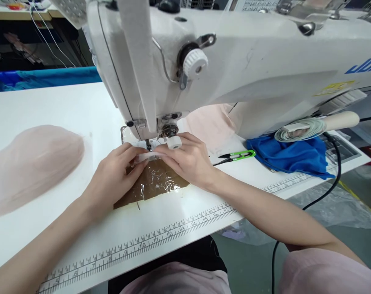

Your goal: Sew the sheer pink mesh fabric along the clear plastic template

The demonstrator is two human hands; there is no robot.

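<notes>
My left hand (121, 169) and my right hand (188, 157) meet just in front of the presser foot (148, 144) of a white sewing machine (234, 53). Between their fingertips they pinch a narrow strip of whitish fabric (149, 156), lying crosswise. Pale pink fabric (208, 124) spreads behind my right hand under the machine arm; whether it joins the strip I cannot tell. Beneath my fingers is a brown patch covered in clear tape (157, 179) on the table. The needle tip is too small to make out.
A pale pink fabric cup (38, 163) lies on the white table (90, 232) at left. Green thread snips (237, 155), a blue cloth (292, 157) and a coiled tape measure (300, 130) are at right. A printed ruler (169, 232) runs along the front edge; a black cable (336, 179) hangs right.
</notes>
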